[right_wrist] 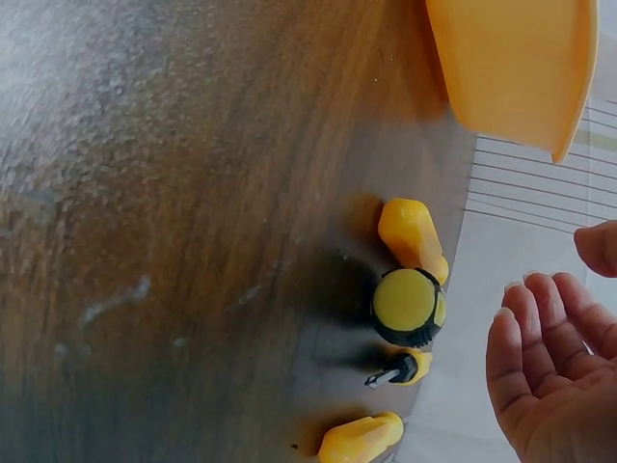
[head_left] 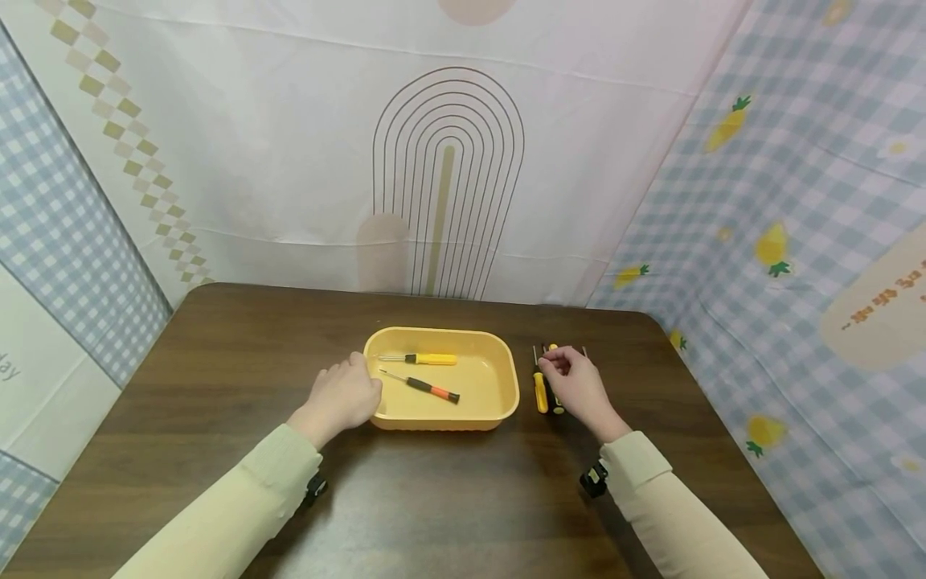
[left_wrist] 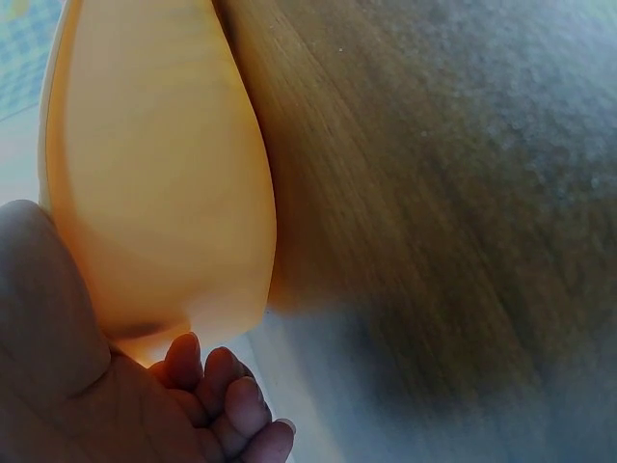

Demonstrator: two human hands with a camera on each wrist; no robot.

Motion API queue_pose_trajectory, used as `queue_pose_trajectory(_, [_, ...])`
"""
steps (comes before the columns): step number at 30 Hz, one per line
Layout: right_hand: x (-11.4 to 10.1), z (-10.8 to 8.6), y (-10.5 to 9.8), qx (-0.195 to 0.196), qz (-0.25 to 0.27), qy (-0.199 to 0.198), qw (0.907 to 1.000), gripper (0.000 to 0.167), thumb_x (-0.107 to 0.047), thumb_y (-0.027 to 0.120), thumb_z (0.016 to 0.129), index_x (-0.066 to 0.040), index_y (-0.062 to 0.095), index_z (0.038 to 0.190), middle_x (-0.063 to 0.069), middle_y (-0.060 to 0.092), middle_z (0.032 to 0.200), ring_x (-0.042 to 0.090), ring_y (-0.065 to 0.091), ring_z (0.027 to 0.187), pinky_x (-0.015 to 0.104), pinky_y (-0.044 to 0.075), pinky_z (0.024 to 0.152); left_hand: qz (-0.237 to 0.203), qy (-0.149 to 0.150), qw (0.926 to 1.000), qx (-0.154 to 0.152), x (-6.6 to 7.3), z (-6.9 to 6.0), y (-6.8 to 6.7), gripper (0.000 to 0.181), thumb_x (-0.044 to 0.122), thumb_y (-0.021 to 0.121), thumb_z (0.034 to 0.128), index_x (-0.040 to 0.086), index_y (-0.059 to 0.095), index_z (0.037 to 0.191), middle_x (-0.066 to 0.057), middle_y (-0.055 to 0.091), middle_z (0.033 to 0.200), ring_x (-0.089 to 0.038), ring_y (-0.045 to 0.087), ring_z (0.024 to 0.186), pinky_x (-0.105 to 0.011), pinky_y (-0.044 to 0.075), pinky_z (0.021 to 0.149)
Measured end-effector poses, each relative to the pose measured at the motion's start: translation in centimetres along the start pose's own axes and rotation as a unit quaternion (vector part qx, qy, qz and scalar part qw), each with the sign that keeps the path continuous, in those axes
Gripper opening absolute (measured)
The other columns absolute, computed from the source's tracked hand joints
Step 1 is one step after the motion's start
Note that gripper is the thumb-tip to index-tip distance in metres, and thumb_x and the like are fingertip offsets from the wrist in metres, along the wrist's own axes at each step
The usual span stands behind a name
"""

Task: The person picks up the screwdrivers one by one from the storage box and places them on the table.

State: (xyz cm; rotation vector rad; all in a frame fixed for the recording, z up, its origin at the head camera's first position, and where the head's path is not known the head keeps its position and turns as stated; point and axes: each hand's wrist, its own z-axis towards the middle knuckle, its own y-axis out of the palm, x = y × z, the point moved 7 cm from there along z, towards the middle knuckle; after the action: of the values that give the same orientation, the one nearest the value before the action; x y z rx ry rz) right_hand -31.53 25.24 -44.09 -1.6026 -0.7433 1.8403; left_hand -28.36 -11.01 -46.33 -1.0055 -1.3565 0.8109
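My left hand (head_left: 343, 394) grips the left end of a yellow basket (head_left: 434, 423); in the left wrist view its fingers curl at the basket's (left_wrist: 164, 183) end. Inside lie a yellow-handled screwdriver (head_left: 434, 359) and a black and orange one (head_left: 432, 390). My right hand (head_left: 575, 386) is over a group of screwdrivers right of the basket, partly hiding them. A yellow-handled one (head_left: 540, 392) shows beside the fingers. In the right wrist view the hand (right_wrist: 549, 367) has its fingers bent and parted from the thumb, nothing between them, near a black and yellow handle (right_wrist: 405, 301).
The brown wooden table (head_left: 448, 498) ends at a patterned cloth (head_left: 304, 161) behind. From the right wrist view, another yellow handle (right_wrist: 359, 440) and a dark-tipped screwdriver (right_wrist: 400, 367) lie near the black and yellow handle, with the basket (right_wrist: 516, 68) beyond.
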Motion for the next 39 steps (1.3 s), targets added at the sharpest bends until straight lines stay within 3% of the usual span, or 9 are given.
queue_pose_trajectory(12, [0.4,0.2,0.6,-0.014,-0.001,0.005,0.9999,0.024,-0.028,0.06,0.096,-0.006,0.063,0.107,0.008,0.062,0.097,0.023,0.058,0.087,0.037,0.05,0.073,-0.004,-0.002,1.0,0.0,-0.1,0.1,0.0,0.036,0.026,0.043,0.0943,-0.008,0.046,0.106,-0.015,0.054,0.082,-0.034,0.057,0.081,-0.049,0.041,0.075])
queue_pose_trajectory(19, [0.8,0.1,1.7,-0.058,-0.005,-0.006,0.9983,0.023,-0.029,0.059,0.097,-0.009,0.064,0.109,0.004,0.063,0.094,0.019,0.059,0.084,0.034,0.051,0.069,-0.052,-0.011,0.9986,-0.003,-0.4,0.1,0.5,0.037,0.025,0.04,0.0953,-0.009,0.043,0.11,-0.014,0.055,0.082,-0.031,0.056,0.077,-0.05,0.043,0.077])
queue_pose_trajectory(23, [0.5,0.0,1.9,-0.053,0.0,-0.015,0.9985,0.023,-0.031,0.06,0.096,-0.012,0.065,0.108,0.002,0.064,0.095,0.018,0.06,0.086,0.035,0.051,0.072,-0.065,-0.014,0.9978,-0.005,-0.4,0.0,0.8,0.036,0.025,0.04,0.0953,-0.008,0.043,0.11,-0.013,0.054,0.08,-0.03,0.056,0.075,-0.05,0.043,0.076])
queue_pose_trajectory(30, [-0.4,0.4,1.3,-0.01,0.042,-0.013,0.999,0.032,-0.037,0.06,0.095,-0.01,0.062,0.113,0.005,0.062,0.102,0.02,0.058,0.09,0.036,0.051,0.077,-0.043,-0.015,0.9989,-0.014,-0.1,-0.1,0.8,0.037,0.025,0.042,0.0956,-0.008,0.043,0.11,-0.012,0.053,0.078,-0.029,0.056,0.074,-0.05,0.042,0.076])
queue_pose_trajectory(39, [-3.5,1.3,2.4,-0.043,0.083,-0.021,0.9954,0.04,-0.038,0.063,0.093,-0.007,0.061,0.119,0.006,0.062,0.106,0.019,0.059,0.095,0.038,0.05,0.084,-0.023,-0.012,0.9996,-0.013,-0.2,0.0,0.3,0.034,0.024,0.041,0.0954,-0.008,0.043,0.105,-0.012,0.053,0.076,-0.03,0.057,0.073,-0.05,0.043,0.074])
